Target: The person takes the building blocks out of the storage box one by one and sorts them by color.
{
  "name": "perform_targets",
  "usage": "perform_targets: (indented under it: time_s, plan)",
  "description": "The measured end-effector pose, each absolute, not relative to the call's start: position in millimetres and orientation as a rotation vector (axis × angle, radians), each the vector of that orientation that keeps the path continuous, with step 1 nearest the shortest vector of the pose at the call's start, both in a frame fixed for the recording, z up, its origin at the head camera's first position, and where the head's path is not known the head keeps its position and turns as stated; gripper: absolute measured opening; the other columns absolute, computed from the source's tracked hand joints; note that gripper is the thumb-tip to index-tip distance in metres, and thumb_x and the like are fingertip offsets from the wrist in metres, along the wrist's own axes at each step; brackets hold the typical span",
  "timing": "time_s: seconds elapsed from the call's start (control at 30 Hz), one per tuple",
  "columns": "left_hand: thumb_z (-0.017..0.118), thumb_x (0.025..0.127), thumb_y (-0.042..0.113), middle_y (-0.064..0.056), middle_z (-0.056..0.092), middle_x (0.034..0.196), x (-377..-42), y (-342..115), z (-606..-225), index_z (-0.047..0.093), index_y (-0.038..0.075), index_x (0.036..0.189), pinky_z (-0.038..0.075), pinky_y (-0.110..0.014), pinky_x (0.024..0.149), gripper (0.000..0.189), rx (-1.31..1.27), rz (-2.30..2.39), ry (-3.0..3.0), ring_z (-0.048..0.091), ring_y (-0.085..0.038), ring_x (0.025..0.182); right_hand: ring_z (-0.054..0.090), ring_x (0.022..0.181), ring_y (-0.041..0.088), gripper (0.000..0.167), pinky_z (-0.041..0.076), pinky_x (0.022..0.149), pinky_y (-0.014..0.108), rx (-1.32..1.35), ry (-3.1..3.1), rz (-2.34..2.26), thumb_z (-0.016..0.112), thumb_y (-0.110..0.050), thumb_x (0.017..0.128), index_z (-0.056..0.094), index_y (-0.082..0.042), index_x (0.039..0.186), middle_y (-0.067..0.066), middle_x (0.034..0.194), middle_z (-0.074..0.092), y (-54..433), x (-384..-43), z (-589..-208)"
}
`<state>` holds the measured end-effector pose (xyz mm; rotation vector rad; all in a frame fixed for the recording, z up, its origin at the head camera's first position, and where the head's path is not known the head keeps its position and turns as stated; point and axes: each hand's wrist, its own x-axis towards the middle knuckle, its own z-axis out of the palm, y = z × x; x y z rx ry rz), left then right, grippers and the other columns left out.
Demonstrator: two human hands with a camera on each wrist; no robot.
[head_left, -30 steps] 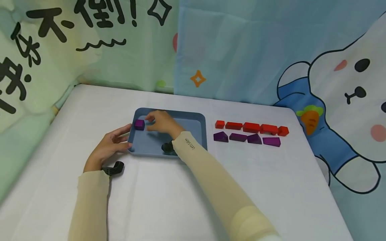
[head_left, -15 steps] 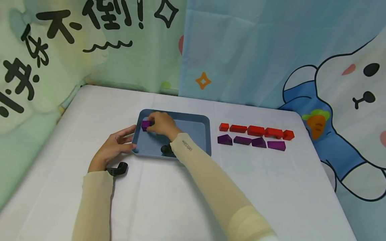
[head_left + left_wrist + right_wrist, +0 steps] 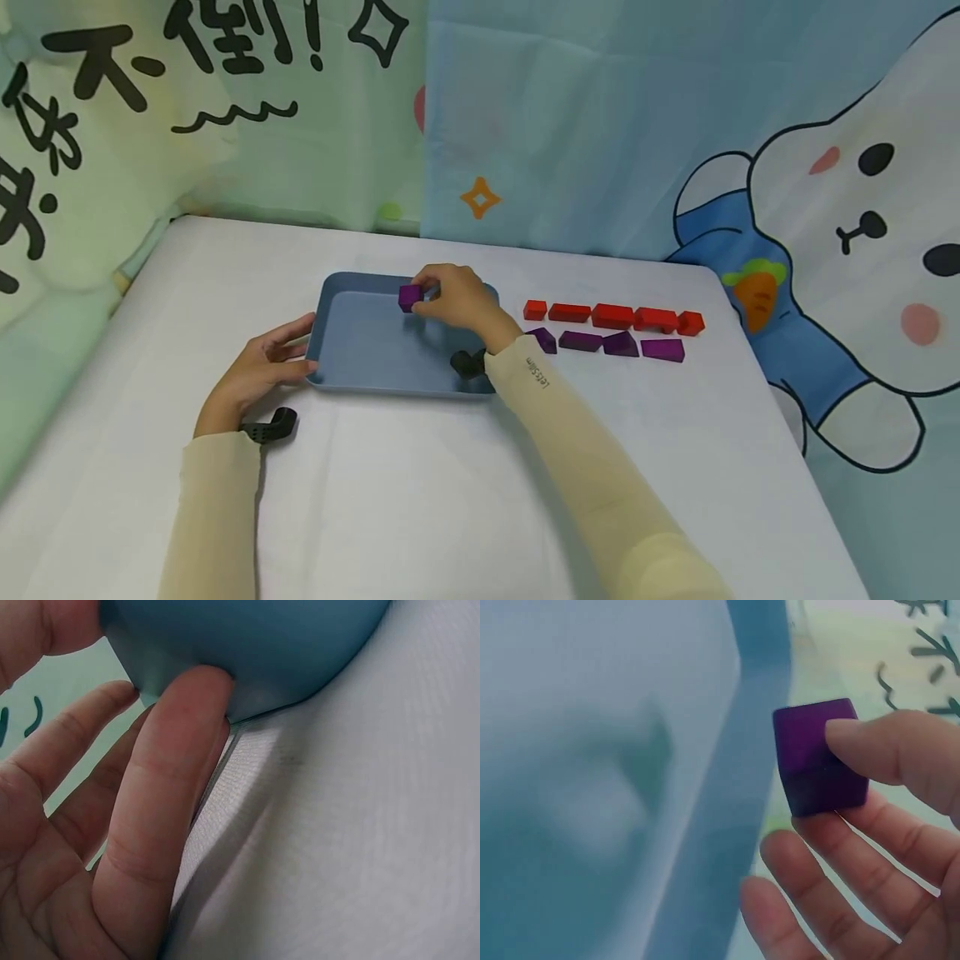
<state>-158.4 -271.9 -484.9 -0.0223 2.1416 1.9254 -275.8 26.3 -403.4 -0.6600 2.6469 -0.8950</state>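
My right hand (image 3: pixel 461 298) pinches a small purple block (image 3: pixel 410 298) between thumb and fingers, raised over the far part of a blue-grey tray (image 3: pixel 375 358). In the right wrist view, the thumb (image 3: pixel 889 746) presses one side of the purple block (image 3: pixel 810 746) and a finger lies against its underside. No other block shows inside the tray. My left hand (image 3: pixel 255 375) is at the tray's left side with its fingers extended. The left wrist view has a fingertip touching the outside of the tray wall (image 3: pixel 255 645).
Right of the tray, a row of several red blocks (image 3: pixel 612 316) lies on the white tablecloth (image 3: pixel 420 483). Nearer to me runs a row of several purple blocks (image 3: pixel 620 343), its left end partly hidden by the right sleeve (image 3: pixel 570 417). A printed curtain (image 3: pixel 570 125) hangs behind the table.
My right hand first closed its fingers on the purple block at the tray's left end, then lifted it and carried it to the right. My left hand has stayed at the tray's side.
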Motion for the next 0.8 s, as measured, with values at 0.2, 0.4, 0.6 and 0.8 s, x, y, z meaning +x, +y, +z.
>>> perform_targets:
  time_s: [0.2,0.4,0.6,0.8]
  plan:
    - [0.076,0.095,0.002,-0.023,0.031,0.174,-154,-274,-483,0.032,0.004,0.169,0.057,-0.021,0.089,0.086,-0.026,1.918,2.146,0.058,-0.001,0.122,0.072,0.113,0.031,0.036,0.056,0.101,0.045,-0.599,2.626,-0.939,0.079,-0.009,0.098,0.071,0.000,0.132,0.019,0.129,0.073,75,-267,-392]
    - [0.076,0.095,0.004,-0.024,0.030,0.174,-152,-272,-482,0.031,0.003,0.170,0.058,-0.021,0.088,0.087,-0.033,1.899,2.152,0.056,0.005,0.118,0.072,0.116,0.034,0.038,0.059,0.100,0.048,-0.537,2.635,-0.936,0.077,-0.007,0.099,0.069,0.002,0.135,0.022,0.134,0.070,125,-259,-384]
    - [0.076,0.096,0.003,-0.026,0.030,0.173,-150,-271,-480,0.030,0.002,0.170,0.059,-0.022,0.087,0.087,-0.039,1.881,2.171,0.057,0.007,0.117,0.070,0.121,0.038,0.039,0.057,0.103,0.053,-0.475,2.642,-0.907,0.073,-0.005,0.100,0.068,0.001,0.139,0.022,0.140,0.068,172,-253,-379]
    - [0.076,0.096,0.004,-0.027,0.030,0.173,-150,-267,-480,0.029,0.001,0.169,0.058,-0.021,0.087,0.087,-0.022,1.860,2.182,0.057,0.008,0.116,0.063,0.131,0.046,0.042,0.053,0.108,0.059,-0.395,2.681,-0.835,0.070,-0.004,0.103,0.064,0.002,0.145,0.027,0.147,0.062,226,-245,-371]
